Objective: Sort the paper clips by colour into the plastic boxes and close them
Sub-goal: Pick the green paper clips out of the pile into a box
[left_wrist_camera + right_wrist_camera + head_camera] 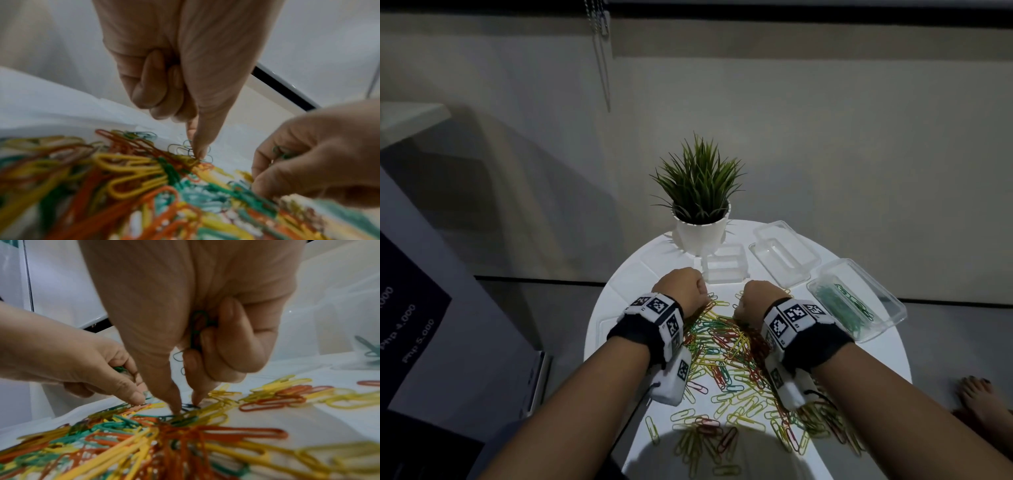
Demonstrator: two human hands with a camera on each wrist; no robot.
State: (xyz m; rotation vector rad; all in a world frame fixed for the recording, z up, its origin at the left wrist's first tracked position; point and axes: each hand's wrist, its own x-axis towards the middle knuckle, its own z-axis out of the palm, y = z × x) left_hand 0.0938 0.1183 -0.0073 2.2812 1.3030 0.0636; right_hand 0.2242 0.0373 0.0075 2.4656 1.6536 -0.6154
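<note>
both hands work the far edge of the heap, knuckles up. her left hand (180, 68) has its outer fingers curled into the palm while thumb and forefinger come down together on a dark clip at the rim of the pile; from the right wrist view something green shows inside that curl, though i can't make out how much. right hand (191, 308) keeps a small bunch of green clips (197, 327) tucked under its curled fingers, and its thumb and forefinger pinch down onto another dark green clip lying flat on the table.

under and behind the wrists spreads the loose pile of paper clips (736, 356), yellow, red, green and blue all tangled, running toward the near edge of the round white table (873, 356). to the right sits an open clear box (859, 305) with green clips in it. beyond it, an empty clear box (784, 253) lies open, and a smaller clear box (726, 267) stands just past the left knuckles. a potted plant (700, 205) in a white pot stands at the far rim. a bare foot (986, 401) shows on the floor at the right.
</note>
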